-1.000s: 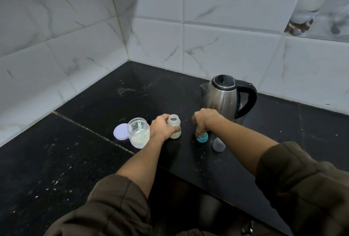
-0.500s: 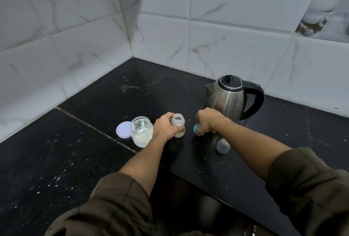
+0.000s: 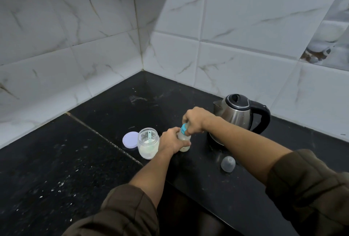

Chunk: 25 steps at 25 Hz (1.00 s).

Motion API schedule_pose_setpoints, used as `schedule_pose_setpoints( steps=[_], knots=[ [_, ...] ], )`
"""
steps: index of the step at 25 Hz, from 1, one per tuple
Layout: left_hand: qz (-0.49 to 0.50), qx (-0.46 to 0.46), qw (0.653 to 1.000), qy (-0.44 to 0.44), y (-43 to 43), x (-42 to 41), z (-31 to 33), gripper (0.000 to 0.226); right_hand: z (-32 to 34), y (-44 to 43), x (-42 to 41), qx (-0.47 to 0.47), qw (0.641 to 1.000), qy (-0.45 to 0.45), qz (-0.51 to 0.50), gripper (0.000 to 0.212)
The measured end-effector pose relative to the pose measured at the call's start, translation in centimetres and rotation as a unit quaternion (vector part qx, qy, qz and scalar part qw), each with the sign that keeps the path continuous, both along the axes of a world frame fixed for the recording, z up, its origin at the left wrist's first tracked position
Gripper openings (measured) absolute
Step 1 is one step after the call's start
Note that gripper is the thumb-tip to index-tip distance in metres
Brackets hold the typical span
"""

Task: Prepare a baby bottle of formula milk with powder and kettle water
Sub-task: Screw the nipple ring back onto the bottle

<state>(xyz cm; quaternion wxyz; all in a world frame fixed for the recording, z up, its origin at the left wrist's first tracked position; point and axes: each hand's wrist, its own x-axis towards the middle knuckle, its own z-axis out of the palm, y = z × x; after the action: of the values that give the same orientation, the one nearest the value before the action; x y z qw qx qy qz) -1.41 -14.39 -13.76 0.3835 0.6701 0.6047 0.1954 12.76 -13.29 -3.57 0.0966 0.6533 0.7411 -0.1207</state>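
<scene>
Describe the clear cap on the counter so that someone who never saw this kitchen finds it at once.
Find the steel kettle at the right of the black counter. In front of it, toward the person, the clear cap lies alone on the counter. It is a small see-through dome, unlike the flat lilac lid beside the jar further left.

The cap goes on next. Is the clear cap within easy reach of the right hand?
Probably yes: the clear cap lies uncovered beside that forearm, once the right hand lets go of the blue collar.
</scene>
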Motion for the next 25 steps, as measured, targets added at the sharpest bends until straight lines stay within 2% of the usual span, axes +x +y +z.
schedule_pose_setpoints(
  steps=[13,20,23,25],
  knots=[
    [0.002,-0.007,1.0,-0.014,0.1,-0.1,-0.5,0.052,-2.0,1.3,-0.8,-0.021,1.0,-0.014,0.015,0.043],
    [0.007,-0.004,1.0,-0.02,0.0,0.0,-0.5,0.054,-2.9,1.5,-0.8,0.011,1.0,-0.019,-0.02,0.035],
    [0.017,-0.005,0.999,-0.028,-0.1,0.0,-0.7,0.051,-3.6,1.4,-0.7,0.046,0.997,-0.021,-0.054,0.051],
    [0.023,-0.01,0.999,-0.038,-0.1,0.0,-0.8,0.052,-3.8,1.2,-0.8,0.055,0.995,-0.056,-0.059,0.063]
  ],
)
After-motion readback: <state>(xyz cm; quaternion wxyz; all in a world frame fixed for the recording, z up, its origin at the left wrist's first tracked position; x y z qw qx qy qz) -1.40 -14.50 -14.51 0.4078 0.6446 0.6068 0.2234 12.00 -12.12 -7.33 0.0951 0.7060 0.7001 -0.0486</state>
